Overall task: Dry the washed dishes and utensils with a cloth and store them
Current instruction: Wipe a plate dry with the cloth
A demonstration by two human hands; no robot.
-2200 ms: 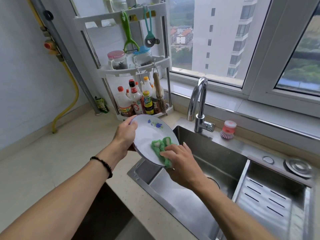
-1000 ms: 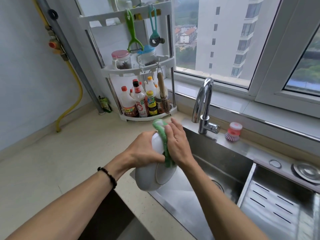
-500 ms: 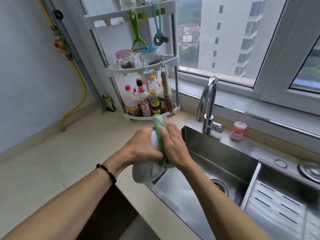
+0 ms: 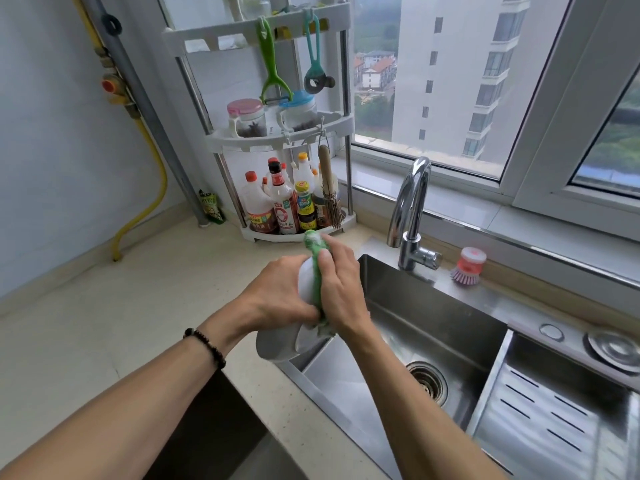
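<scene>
Green cloth (image 4: 316, 268) lies under my right hand (image 4: 341, 289), fingers curled pressing it on the plate (image 4: 277, 348); my left hand (image 4: 280, 294) grips the plate over the sink (image 4: 433, 317).

Brightness: even, soft daylight; nothing dim.
Source: the window (image 4: 450, 81) beyond and right of the hands; hazy, overcast sky outside.
Shadows: faint and soft; the darkest patch lies under the forearms, near the bottom edge.
Glare: pale sheen on the sink (image 4: 433, 313) wall right of the hands; bright streak along the tap (image 4: 412, 202) curve.
Blur: slight smear on the right hand (image 4: 341, 292) and the cloth (image 4: 316, 251); shelf bottles beyond stay fairly sharp.
Distortion: wide-angle; window frames and the pipe (image 4: 138, 98) lean outward at the edges.
</scene>
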